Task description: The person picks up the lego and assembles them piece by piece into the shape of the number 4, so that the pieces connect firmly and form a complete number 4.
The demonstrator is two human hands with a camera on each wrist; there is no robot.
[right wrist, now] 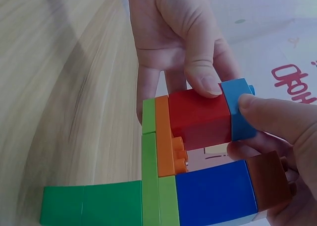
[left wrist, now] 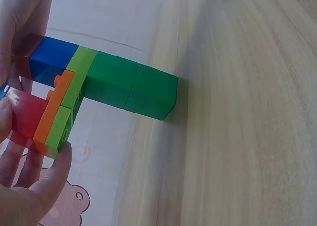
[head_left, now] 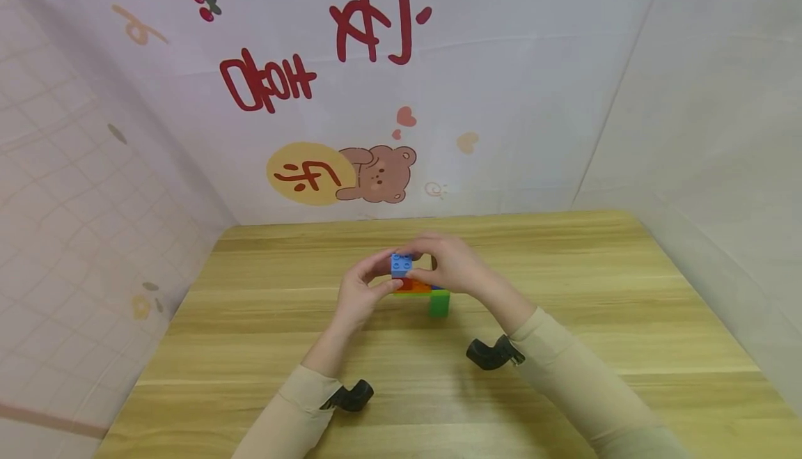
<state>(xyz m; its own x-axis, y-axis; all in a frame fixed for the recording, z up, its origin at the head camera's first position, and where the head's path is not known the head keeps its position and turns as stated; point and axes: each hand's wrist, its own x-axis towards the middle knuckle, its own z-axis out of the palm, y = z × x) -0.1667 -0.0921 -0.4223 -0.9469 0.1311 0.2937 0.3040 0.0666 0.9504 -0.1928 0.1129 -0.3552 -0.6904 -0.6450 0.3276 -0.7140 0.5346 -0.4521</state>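
A joined structure of toy building bricks is between both hands over the wooden table. My left hand grips its red brick, thumb on the near face and fingers behind and below. My right hand pinches the light blue brick on top of the red one. Under the red brick lie an orange brick and lime green bricks. Beside it rises a dark blue brick capped by a brown brick. Two dark green bricks form a leg below; whether it touches the table is unclear.
The wooden table spreads around the hands. A white printed cloth with a bear and red characters hangs behind it and at both sides. Black curved mounts stick out from both wrists above the table.
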